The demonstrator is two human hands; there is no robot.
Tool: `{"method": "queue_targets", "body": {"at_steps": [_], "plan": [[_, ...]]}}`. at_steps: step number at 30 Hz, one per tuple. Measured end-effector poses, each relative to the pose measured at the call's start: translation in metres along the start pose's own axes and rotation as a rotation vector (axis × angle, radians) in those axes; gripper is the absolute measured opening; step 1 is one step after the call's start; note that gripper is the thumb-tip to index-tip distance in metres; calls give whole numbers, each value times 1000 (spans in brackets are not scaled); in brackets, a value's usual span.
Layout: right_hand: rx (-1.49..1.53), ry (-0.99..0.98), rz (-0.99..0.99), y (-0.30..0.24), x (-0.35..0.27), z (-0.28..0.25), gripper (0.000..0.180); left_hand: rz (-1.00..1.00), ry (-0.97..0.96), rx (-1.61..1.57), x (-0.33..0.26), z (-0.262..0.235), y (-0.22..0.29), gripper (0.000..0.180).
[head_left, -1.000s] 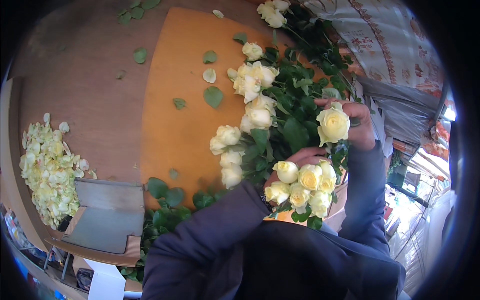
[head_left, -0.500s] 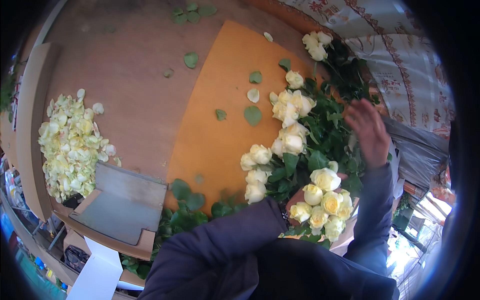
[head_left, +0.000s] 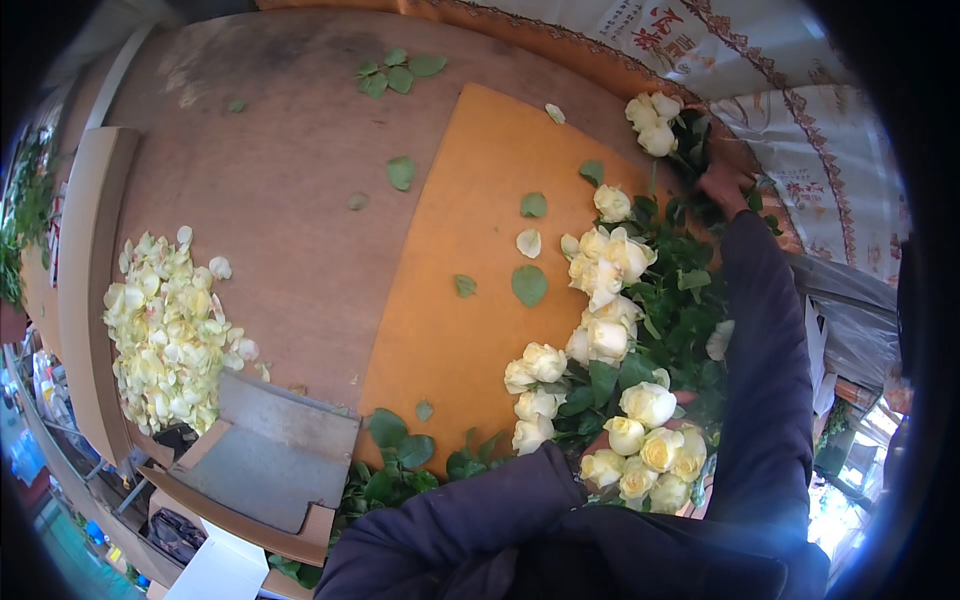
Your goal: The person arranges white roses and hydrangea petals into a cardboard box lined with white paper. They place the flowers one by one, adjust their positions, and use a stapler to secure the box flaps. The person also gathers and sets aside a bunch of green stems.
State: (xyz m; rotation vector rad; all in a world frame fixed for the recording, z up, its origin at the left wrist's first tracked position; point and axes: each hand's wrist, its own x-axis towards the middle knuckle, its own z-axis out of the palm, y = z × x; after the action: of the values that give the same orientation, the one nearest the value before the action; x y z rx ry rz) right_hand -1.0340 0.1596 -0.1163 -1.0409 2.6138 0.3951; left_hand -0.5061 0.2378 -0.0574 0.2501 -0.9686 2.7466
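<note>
Pale yellow and cream roses fill the right half of the head view. The left hand (head_left: 597, 444), mostly hidden behind the blooms, is closed around a bunch of roses (head_left: 660, 450) held near the person's body, low and right of centre, with the flower heads facing up. The right hand (head_left: 727, 186) reaches to the far right, among the stems and dark leaves of a far cluster of roses (head_left: 655, 122); whether its fingers grip anything cannot be told. Between the hands, a row of loose roses (head_left: 605, 330) lies along the right side of an orange sheet (head_left: 450, 270), the heads pointing left and the leafy stems right. Several green leaves and pale petals are scattered over the sheet and the brown tabletop (head_left: 290, 200). At the left, a heap of petals (head_left: 165, 340) lies beside a cardboard wall (head_left: 95, 290) and a grey panel (head_left: 275, 445).
</note>
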Motion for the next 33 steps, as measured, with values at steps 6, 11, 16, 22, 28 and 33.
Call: {"method": "queue_targets", "body": {"at_steps": [6, 11, 16, 22, 28, 33], "plan": [[326, 472, -268, 17, -30, 18, 52, -23, 18, -13, 0, 0, 1, 62], [521, 466, -282, 8, -109, -16, 49, -36, 36, -37, 9, 3, 4, 63], [859, 560, -348, 37, -191, -24, 50, -97, -34, -183, 16, 14, 3, 60], [761, 647, -365, 114, -228, 21, 77, -88, -23, -216, 25, 26, -5, 56], [1081, 586, -419, 105, -239, 38, 69, -91, 135, -108, 17, 24, 4, 59], [958, 588, -367, 93, -241, 35, 69, -66, 186, -35, 13, 27, 6, 63]]}}
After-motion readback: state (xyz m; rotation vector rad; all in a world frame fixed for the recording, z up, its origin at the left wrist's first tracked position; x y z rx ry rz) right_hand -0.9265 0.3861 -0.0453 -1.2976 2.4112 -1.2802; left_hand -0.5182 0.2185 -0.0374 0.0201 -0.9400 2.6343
